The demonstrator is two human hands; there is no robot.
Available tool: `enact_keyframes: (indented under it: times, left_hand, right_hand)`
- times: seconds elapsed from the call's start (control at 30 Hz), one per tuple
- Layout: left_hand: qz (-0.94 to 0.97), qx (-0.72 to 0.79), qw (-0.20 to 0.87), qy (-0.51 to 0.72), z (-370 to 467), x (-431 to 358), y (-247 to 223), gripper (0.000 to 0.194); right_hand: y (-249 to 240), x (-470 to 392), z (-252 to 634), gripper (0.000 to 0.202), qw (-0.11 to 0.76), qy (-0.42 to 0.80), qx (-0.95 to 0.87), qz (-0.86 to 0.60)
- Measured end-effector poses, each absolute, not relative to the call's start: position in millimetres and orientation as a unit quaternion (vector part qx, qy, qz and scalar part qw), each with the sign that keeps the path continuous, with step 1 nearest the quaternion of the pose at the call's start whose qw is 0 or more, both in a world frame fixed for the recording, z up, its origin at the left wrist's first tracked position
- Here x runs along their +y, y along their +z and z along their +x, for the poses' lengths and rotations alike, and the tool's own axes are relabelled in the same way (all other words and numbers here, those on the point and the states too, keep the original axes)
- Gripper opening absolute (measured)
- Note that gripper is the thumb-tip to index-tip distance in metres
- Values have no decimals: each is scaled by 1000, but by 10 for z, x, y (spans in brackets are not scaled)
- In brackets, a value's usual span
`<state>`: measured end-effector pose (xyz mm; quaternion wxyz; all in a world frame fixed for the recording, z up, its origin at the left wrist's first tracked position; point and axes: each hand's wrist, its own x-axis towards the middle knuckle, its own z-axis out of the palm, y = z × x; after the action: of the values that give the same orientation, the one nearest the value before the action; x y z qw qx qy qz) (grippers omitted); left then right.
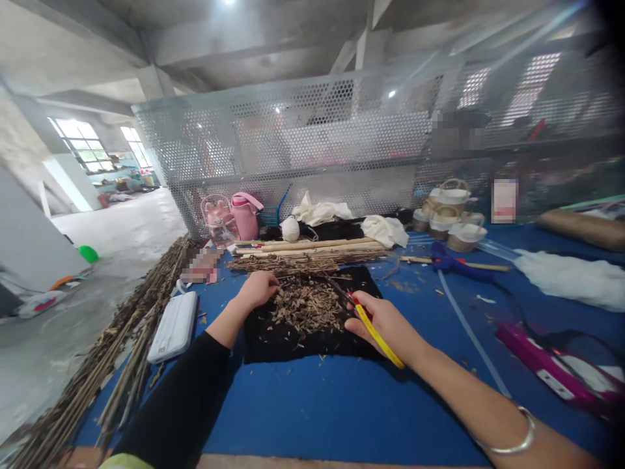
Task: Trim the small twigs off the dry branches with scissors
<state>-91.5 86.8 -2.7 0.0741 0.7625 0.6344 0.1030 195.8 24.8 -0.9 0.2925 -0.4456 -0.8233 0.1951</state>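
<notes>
A pile of brown dried plant bits (312,309) lies on a black cloth (263,350) on the blue table. My left hand (260,288) is at the pile's left edge, its fingers curled together; what they hold, if anything, is hidden. Yellow-handled pruning shears (372,327) are gripped in my right hand (383,319), at the right of the pile. Their dark blades point up and left towards a bundle of thin dried stems (288,263) just beyond the cloth. Whether the blades are apart cannot be made out.
Long dried stalks (105,348) run along the table's left edge, beside a white power bank (173,327). Pale sticks (312,247) lie behind the stems. To the right are a blue glue gun (452,262), small baskets (466,233), white stuffing (579,279) and a purple power strip (541,368).
</notes>
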Motion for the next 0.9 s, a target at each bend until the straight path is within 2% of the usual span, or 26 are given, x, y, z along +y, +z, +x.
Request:
enact_keyframes:
  times: [0.13, 0.3, 0.57, 0.77, 0.9]
  left_hand:
    - [765, 613, 127, 152, -940, 883, -56, 32]
    - [713, 682, 80, 141, -806, 990, -65, 47]
    - [757, 648, 75, 43, -642, 1178, 70, 25]
    - [749, 661, 30, 6, -452, 1191, 98, 30]
    - [754, 656, 6, 12, -412, 1113, 240, 26]
  right_hand:
    - [-79, 290, 1972, 38, 301, 191, -825, -439]
    - [-125, 326, 1988, 37, 302, 178, -823, -446]
    - [-99, 411, 2044, 35, 313, 159, -810, -470]
    - [-137, 428, 2036, 34, 313, 160, -803, -481]
    - [-131, 433, 2026, 33, 307, 155, -797, -497]
